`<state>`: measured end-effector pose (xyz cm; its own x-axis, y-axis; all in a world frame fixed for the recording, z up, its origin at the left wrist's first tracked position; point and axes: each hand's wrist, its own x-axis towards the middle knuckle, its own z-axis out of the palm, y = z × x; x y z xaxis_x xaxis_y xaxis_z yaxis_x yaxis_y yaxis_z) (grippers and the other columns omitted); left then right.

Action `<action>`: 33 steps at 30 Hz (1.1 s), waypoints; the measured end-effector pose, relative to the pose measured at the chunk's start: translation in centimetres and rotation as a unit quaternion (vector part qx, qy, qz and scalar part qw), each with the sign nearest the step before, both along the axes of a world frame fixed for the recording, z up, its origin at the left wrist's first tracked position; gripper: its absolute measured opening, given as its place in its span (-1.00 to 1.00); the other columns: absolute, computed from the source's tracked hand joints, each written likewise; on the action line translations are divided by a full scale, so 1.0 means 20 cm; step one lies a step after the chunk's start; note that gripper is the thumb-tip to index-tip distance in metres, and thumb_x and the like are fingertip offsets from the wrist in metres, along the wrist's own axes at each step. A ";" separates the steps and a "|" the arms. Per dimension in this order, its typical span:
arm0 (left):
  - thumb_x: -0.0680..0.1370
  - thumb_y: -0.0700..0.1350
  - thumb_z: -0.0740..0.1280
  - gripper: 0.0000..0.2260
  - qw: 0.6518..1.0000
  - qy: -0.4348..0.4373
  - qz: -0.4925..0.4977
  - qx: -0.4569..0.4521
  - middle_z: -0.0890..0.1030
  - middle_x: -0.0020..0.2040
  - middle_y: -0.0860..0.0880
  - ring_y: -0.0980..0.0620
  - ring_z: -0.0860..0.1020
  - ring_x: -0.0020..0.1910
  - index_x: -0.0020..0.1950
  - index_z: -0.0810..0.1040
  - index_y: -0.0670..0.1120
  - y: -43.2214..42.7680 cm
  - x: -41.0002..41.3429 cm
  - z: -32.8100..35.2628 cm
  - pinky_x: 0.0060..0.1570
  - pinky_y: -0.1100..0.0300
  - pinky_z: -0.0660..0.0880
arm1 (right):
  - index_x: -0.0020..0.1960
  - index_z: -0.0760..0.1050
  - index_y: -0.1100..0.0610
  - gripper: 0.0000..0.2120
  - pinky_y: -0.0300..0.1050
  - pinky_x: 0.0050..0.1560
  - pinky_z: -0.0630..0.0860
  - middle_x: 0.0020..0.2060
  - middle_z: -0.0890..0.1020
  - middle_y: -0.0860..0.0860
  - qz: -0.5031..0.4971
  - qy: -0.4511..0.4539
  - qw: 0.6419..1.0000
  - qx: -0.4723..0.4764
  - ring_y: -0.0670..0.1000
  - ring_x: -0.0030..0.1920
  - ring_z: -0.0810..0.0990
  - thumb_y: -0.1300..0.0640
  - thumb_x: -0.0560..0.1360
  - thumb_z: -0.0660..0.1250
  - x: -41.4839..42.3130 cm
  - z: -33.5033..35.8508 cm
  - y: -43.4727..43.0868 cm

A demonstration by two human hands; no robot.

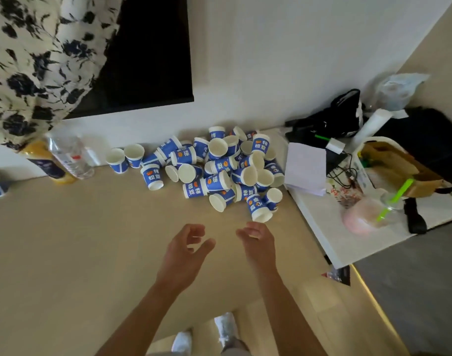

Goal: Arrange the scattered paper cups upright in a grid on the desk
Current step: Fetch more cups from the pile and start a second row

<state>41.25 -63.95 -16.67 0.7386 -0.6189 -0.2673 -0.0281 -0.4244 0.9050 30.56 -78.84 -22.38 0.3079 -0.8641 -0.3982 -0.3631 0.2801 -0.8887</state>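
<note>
Blue-and-white paper cups [214,170] are heaped mostly toppled on the bench [65,240]; no grid is begun, and both hands [187,242] [257,238] are held empty, fingers apart.

my desk [65,253] is beige, paper cups [214,165] blue with white insides, curtain [32,60] cream with dark blue flowers, drink [361,214] pink with a green straw [394,199]
</note>
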 end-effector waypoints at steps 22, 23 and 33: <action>0.52 -0.13 0.48 -0.82 0.995 0.028 0.049 0.085 0.68 -0.01 0.07 0.28 0.63 -0.11 0.06 0.58 0.06 -0.32 -0.05 -0.17 -0.10 0.35 0.48 | 0.29 0.42 0.15 -0.24 0.17 0.09 0.60 0.17 0.52 0.11 -0.080 0.161 0.984 -0.005 0.16 0.12 0.58 -0.09 0.23 0.65 0.14 -0.56 -0.52; 0.52 -0.12 0.48 -0.82 0.995 0.023 0.042 0.092 0.68 -0.01 0.09 0.30 0.62 -0.11 0.08 0.58 0.04 -0.34 -0.05 -0.17 -0.12 0.41 0.47 | 0.26 0.42 0.12 -0.26 0.18 0.06 0.62 0.14 0.55 0.08 -0.079 0.153 0.985 -0.004 0.14 0.08 0.61 -0.09 0.22 0.65 0.12 -0.56 -0.52; 0.45 0.00 0.53 -0.56 0.982 -0.091 -0.083 0.141 0.58 0.18 0.13 0.13 0.54 0.14 0.28 0.50 0.01 -0.52 -0.10 -0.16 0.13 0.20 0.47 | 0.24 0.43 0.05 -0.38 -0.43 -0.19 0.48 0.06 0.63 -0.01 0.099 0.068 0.993 -0.020 -0.13 -0.04 0.62 0.07 0.29 0.65 -0.09 -0.33 -0.54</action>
